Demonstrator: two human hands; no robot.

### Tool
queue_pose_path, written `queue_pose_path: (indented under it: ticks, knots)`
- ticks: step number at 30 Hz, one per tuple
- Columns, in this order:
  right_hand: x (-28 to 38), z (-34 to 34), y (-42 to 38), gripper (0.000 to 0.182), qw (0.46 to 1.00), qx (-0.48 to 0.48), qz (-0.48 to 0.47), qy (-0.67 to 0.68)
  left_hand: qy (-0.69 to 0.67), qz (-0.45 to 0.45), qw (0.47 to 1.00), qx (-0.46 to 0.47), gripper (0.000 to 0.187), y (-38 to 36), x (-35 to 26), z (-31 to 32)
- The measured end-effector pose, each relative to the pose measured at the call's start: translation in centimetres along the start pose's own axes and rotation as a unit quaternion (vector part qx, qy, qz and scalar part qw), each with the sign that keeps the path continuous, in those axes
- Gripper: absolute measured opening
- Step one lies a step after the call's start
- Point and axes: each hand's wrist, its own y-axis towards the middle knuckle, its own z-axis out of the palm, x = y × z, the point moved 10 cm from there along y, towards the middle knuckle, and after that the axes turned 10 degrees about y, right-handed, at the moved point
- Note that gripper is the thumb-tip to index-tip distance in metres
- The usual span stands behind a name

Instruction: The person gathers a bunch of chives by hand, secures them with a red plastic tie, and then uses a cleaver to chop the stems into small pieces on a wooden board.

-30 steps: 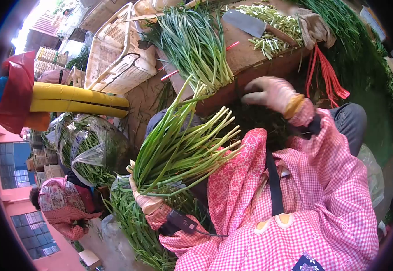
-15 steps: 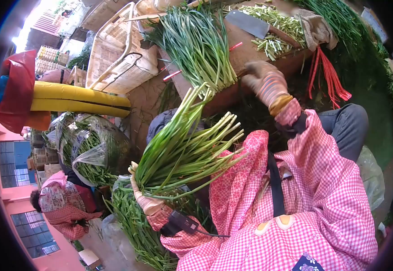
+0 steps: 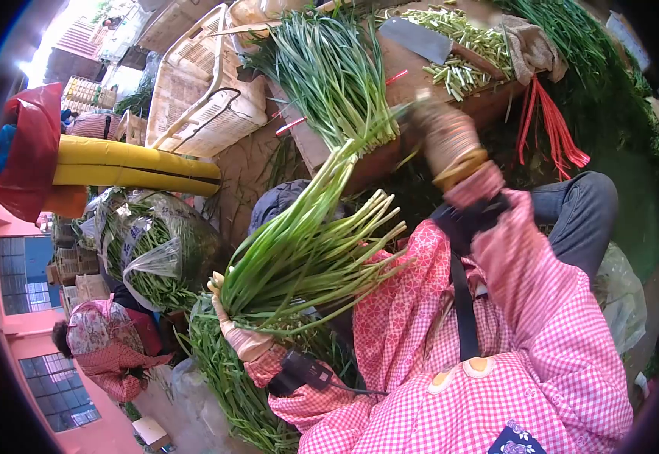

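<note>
My left hand (image 3: 231, 325), in a tan glove or wrap, is closed around the lower end of a loose bunch of chives (image 3: 291, 272). The stalks fan up and to the right from my grip. My right hand (image 3: 444, 132), with a striped tan covering, is smeared by motion near the board's front edge, and I cannot tell what its fingers hold. A blurred green strand stretches from the bunch's top toward it. Beyond lies a thick, aligned pile of chives (image 3: 333, 76) on the wooden board (image 3: 409, 94), with a red tie under it.
A cleaver (image 3: 420, 41) lies by chopped stem ends (image 3: 458, 76). Red ties (image 3: 549, 129) hang off the board beside a cloth (image 3: 530, 49). A plastic crate (image 3: 200, 113) stands at the back left. Bagged greens (image 3: 151, 250) and another person (image 3: 113, 340) are at left.
My right hand has swung slightly up, and a blurred green strand now stretches between the bunch and it. My left hand with the chives has barely moved.
</note>
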Motion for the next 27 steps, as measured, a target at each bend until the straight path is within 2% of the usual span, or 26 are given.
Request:
queue_pose_path:
  ticks: [1, 2, 4, 5, 6, 7, 8, 9, 10, 12, 13, 14, 15, 17, 19, 20, 22, 23, 26, 27]
  knots:
    - [-5.1, -4.1, -0.2, 0.011, 0.911, -0.167, 0.163, 0.341, -0.148, -0.086, 0.984, 0.051, 0.031, -0.2, 1.2, 0.9]
    - [-5.8, -7.1, 0.2, 0.015, 0.955, -0.14, 0.179, 0.191, -0.116, -0.091, 0.987, 0.069, 0.03, -0.3, 1.5, 1.3]
    - [-7.4, -11.8, 0.5, 0.015, 0.979, -0.117, 0.112, 0.125, -0.048, -0.106, 0.988, 0.1, 0.03, -0.6, 2.8, 2.7]
    - [-7.6, -15.7, 1.5, 0.017, 0.99, -0.074, 0.014, -0.119, -0.046, -0.087, 0.994, 0.054, 0.029, -0.5, 2.5, 1.9]
    - [-9.5, -18.4, 0.8, 0.021, 0.974, -0.188, 0.118, 0.033, -0.054, -0.081, 0.995, 0.031, 0.029, -0.5, 2.1, 1.1]
    - [-11.2, -20.7, -0.9, 0.026, 0.906, -0.331, 0.177, 0.196, -0.059, -0.077, 0.995, 0.01, 0.029, -0.2, 1.6, 0.1]
    - [-10.7, -19.6, -0.2, 0.026, 0.95, -0.191, 0.237, -0.071, -0.064, -0.071, 0.995, -0.009, 0.029, 0.3, 0.9, -0.9]
    - [-8.4, -16.4, -0.5, 0.026, 0.902, -0.033, 0.275, -0.331, -0.01, -0.049, 0.998, -0.032, 0.03, 0.7, 0.0, -2.3]
    - [-7.6, -13.5, -2.0, 0.026, 0.766, 0.13, 0.29, -0.558, 0.045, -0.03, 0.997, -0.057, 0.031, 1.0, -0.9, -3.7]
    - [-4.8, -7.9, -3.0, 0.031, 0.815, 0.196, 0.145, -0.526, 0.046, -0.036, 0.998, -0.026, 0.032, 0.7, 0.3, -1.9]
    - [-2.4, -5.0, -2.7, 0.031, 0.909, 0.17, 0.002, -0.382, 0.062, -0.032, 0.998, -0.013, 0.032, 0.6, 0.6, -1.5]
    - [2.7, -0.8, -3.5, 0.031, 0.897, 0.188, -0.207, -0.341, 0.08, -0.029, 0.996, 0.001, 0.033, 0.4, 0.8, -1.1]
    - [6.4, 2.2, -3.8, 0.03, 0.918, 0.186, -0.228, -0.265, 0.102, -0.028, 0.994, 0.016, 0.034, 0.3, 0.8, -0.5]
    - [8.5, 9.0, -4.5, 0.029, 0.891, 0.254, -0.252, -0.278, 0.096, -0.035, 0.995, -0.014, 0.034, 1.0, 0.0, -2.2]
    - [7.3, 11.8, -3.9, 0.038, 0.884, 0.145, -0.243, -0.372, 0.087, -0.04, 0.995, -0.027, 0.036, 1.2, 0.0, -2.2]
    - [4.8, 14.0, -3.5, 0.035, 0.857, 0.247, -0.141, -0.429, 0.098, -0.041, 0.994, -0.019, 0.036, 1.3, -0.2, -2.2]
    - [2.7, 16.0, -4.1, 0.031, 0.917, 0.312, -0.046, -0.244, 0.122, -0.046, 0.992, -0.005, 0.036, 1.8, -0.6, -2.7]
    - [3.1, 16.4, -4.5, 0.024, 0.911, 0.303, -0.109, -0.256, 0.087, -0.055, 0.995, 0.008, 0.036, 1.9, -0.8, -2.9]
    - [3.0, 10.1, -2.3, 0.017, 0.948, 0.125, -0.193, -0.221, -0.093, -0.079, 0.992, 0.01, 0.036, 1.7, -0.3, -2.7]
    - [0.4, 5.9, -1.0, 0.016, 0.992, 0.049, 0.016, 0.116, -0.154, -0.103, 0.981, 0.049, 0.036, 0.2, 1.6, 0.7]
